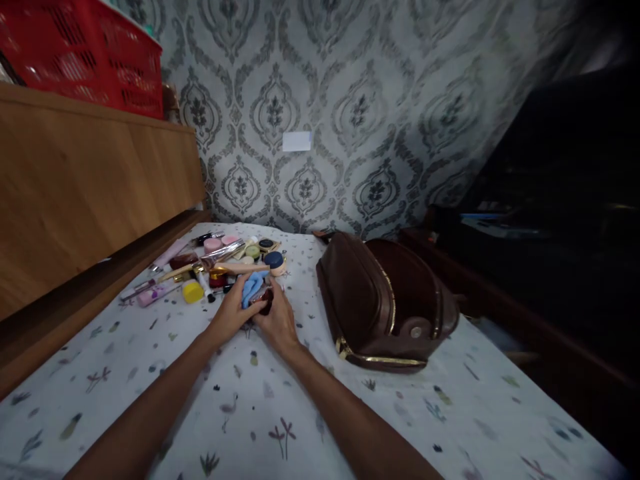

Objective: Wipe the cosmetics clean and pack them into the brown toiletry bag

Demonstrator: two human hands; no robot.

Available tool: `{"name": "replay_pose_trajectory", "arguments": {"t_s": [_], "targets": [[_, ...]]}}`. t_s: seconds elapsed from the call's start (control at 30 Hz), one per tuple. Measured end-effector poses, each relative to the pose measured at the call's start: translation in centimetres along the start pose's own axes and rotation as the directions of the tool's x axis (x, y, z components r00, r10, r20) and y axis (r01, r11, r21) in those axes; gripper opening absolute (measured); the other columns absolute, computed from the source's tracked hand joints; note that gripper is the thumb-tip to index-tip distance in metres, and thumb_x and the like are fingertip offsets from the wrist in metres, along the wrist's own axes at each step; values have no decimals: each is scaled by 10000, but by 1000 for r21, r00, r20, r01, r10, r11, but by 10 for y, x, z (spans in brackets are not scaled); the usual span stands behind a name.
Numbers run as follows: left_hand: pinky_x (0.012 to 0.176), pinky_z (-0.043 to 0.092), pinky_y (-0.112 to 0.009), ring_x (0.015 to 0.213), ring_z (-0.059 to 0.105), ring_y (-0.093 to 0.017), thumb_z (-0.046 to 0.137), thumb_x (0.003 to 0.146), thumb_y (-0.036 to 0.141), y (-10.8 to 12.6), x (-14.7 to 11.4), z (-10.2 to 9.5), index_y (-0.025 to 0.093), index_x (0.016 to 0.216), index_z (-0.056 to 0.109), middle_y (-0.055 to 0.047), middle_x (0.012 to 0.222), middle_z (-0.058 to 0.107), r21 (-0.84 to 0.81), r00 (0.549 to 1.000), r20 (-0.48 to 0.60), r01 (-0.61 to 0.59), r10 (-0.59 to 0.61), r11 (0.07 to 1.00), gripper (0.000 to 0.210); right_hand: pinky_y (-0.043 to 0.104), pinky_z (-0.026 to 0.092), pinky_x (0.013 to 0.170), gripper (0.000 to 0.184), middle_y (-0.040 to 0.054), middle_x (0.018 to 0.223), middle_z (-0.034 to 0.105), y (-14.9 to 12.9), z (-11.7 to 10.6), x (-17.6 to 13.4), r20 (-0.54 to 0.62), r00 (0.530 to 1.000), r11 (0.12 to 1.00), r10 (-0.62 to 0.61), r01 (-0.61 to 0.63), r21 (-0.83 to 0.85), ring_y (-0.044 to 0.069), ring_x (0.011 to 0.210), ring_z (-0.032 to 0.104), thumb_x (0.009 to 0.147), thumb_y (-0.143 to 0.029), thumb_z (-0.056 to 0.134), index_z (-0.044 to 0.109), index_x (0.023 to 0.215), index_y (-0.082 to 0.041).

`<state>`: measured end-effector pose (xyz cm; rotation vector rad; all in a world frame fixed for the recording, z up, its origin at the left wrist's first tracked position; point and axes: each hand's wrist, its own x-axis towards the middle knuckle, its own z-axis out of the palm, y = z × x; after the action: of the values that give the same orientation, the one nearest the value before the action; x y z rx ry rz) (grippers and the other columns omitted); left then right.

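Note:
My left hand (232,312) is closed on a light blue cloth (254,285), pressed against a small dark red, shiny item (265,301). My right hand (278,323) grips that item from the other side; its exact kind is partly hidden by my fingers. Just beyond my hands lies a pile of cosmetics, with a yellow-lidded jar (193,291), a navy-lidded jar (274,260), a pink tube (156,294) and several brushes. To the right stands a brown leather toiletry bag (360,300), its gold zip undone and its top gaping.
The printed white sheet (240,413) covers the surface under everything. A wooden cabinet (100,187) borders the left side, with a red plastic basket (85,60) on top. Patterned wallpaper (340,100) rises behind. A large dark object (565,160) stands at the right.

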<state>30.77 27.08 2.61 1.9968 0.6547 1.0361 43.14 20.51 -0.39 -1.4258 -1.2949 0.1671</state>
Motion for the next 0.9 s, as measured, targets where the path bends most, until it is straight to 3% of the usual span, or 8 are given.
{"name": "replay_pose_trajectory", "arguments": {"t_s": [0.2, 0.3, 0.4, 0.53, 0.73, 0.9], "targets": [[1031, 436, -339, 1128, 598, -217, 746, 772, 403, 0, 4, -1, 232, 1231, 538, -45, 1199, 635, -383, 989, -32, 124, -147, 916, 533, 509, 407, 1098, 861, 177, 1407, 537, 4, 2, 4, -22, 1000, 999, 12, -10, 51, 351, 1292, 513, 664, -343, 762, 426, 1433, -145], [977, 464, -311, 1042, 618, -192, 776, 741, 406, -1, 5, -2, 227, 1180, 571, -31, 1120, 655, -490, 979, -39, 156, -200, 858, 517, 490, 442, 1067, 789, 154, 1320, 605, 4, 2, 7, 40, 995, 973, 94, -101, 208, 326, 1214, 576, 670, -412, 782, 496, 1359, -158], [913, 488, -284, 945, 630, -165, 786, 731, 411, 0, 6, -1, 218, 1133, 599, -13, 1032, 669, -550, 974, -30, 171, -223, 817, 484, 443, 500, 1000, 669, 111, 1213, 664, 2, 2, 9, 131, 985, 888, 115, -161, 431, 273, 1100, 642, 714, -469, 756, 534, 1279, -188], [872, 505, -285, 898, 638, -165, 800, 710, 424, -1, 6, 0, 198, 1090, 623, -16, 990, 680, -538, 970, -42, 180, -239, 823, 476, 410, 540, 921, 636, 86, 1135, 689, -1, 2, 10, 146, 982, 822, 117, -178, 541, 240, 994, 672, 691, -461, 774, 544, 1224, -201], [857, 502, -286, 897, 638, -173, 767, 736, 444, -6, 7, 0, 191, 1080, 645, -21, 981, 688, -417, 967, -80, 187, -241, 889, 445, 431, 517, 939, 665, 104, 1164, 670, -3, -4, 7, -6, 991, 939, 136, -127, 320, 258, 1021, 647, 680, -403, 783, 541, 1262, -190], [811, 495, -289, 867, 631, -187, 720, 765, 459, 0, 6, -1, 177, 1006, 635, -19, 930, 681, -262, 964, -154, 173, -218, 949, 380, 429, 505, 951, 669, 100, 1203, 649, -3, -7, 7, -68, 993, 976, 99, -83, 203, 264, 1066, 623, 691, -336, 767, 520, 1298, -200]]}}
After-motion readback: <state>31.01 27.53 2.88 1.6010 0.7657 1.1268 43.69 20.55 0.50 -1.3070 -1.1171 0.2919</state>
